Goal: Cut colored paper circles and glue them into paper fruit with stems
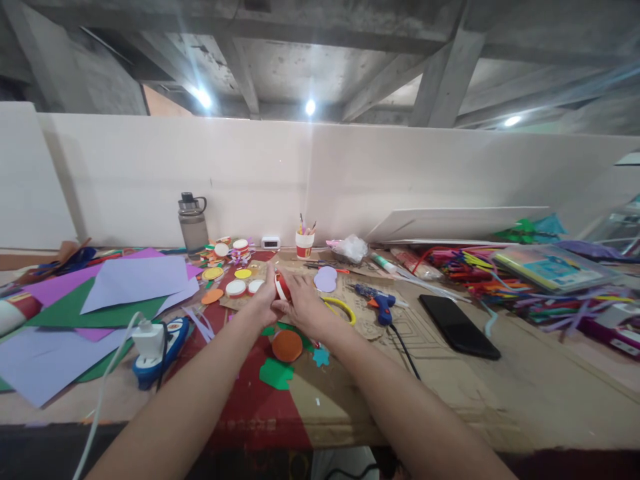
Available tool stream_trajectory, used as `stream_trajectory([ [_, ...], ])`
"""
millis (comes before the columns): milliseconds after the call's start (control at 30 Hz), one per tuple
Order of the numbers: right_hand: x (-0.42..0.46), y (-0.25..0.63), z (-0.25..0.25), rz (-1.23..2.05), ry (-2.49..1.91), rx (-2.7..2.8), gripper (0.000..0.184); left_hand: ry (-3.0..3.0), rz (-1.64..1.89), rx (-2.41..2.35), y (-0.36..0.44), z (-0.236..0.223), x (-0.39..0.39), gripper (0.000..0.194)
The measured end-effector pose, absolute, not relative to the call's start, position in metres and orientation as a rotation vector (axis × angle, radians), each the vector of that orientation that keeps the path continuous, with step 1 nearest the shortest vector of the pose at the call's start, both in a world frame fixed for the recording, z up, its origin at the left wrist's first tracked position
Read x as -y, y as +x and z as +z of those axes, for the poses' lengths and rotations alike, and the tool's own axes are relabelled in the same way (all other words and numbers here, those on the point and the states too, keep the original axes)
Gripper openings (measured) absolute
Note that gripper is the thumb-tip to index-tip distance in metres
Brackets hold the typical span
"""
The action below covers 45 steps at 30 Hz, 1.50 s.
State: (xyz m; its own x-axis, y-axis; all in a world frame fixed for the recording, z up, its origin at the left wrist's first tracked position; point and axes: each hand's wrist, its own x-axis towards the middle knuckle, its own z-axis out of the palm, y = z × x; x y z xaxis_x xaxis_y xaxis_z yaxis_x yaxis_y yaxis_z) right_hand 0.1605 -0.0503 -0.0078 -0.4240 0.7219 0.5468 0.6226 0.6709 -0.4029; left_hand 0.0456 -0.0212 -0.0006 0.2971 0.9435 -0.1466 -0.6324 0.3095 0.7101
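Over the middle of the table, my left hand [265,300] and my right hand [301,303] close together around a small red and white round piece [281,287]. My left palm braces one side of it, and my right fingers press on the other. Much of the piece is hidden by the fingers. Just below lies a brown-orange disc [287,345], with green paper scraps [276,375] and a teal flower cutout [321,358] around it. White-topped round pieces [236,288] sit left of my hands. A lilac cutout [326,279] lies to their right.
A blue glue gun [384,308] with a black cord and a black phone [459,327] lie to the right. Coloured paper sheets [135,283] and a power strip [167,350] take up the left. A bottle [193,227] and a cup of tools [305,244] stand by the white partition [240,173].
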Motion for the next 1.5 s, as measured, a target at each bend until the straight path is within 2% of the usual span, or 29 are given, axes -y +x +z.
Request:
stream_trajectory([
  [167, 0.044, 0.164, -0.013, 0.121, -1.070, 2.213, 0.071, 0.593, 1.353, -0.816, 0.050, -0.001, 0.018, 0.041],
  [333, 0.044, 0.172, -0.007, 0.170, -0.964, 2.235, 0.048, 0.553, 1.356, -0.773, 0.049, 0.003, 0.020, 0.037],
  [433, 0.043, 0.173, -0.002, 0.203, -0.989, 2.148, 0.043, 0.594, 1.299, -0.658, 0.050, 0.009, 0.026, 0.041],
  [600, 0.042, 0.173, 0.001, 0.314, -0.986, 1.959, 0.051, 0.660, 1.209, -0.516, 0.052, 0.013, 0.034, 0.048],
  [767, 0.042, 0.173, 0.002, 0.419, -0.959, 1.822, 0.055, 0.650, 1.293, -0.570, 0.052, 0.012, 0.032, 0.055],
  [933, 0.043, 0.171, 0.001, 0.365, -0.917, 1.904, 0.055, 0.664, 1.348, -0.521, 0.052, 0.014, 0.031, 0.061],
  [1500, 0.052, 0.171, 0.009, 0.162, -0.984, 1.918, 0.046, 0.710, 1.405, -0.423, 0.055, 0.015, 0.032, 0.063],
])
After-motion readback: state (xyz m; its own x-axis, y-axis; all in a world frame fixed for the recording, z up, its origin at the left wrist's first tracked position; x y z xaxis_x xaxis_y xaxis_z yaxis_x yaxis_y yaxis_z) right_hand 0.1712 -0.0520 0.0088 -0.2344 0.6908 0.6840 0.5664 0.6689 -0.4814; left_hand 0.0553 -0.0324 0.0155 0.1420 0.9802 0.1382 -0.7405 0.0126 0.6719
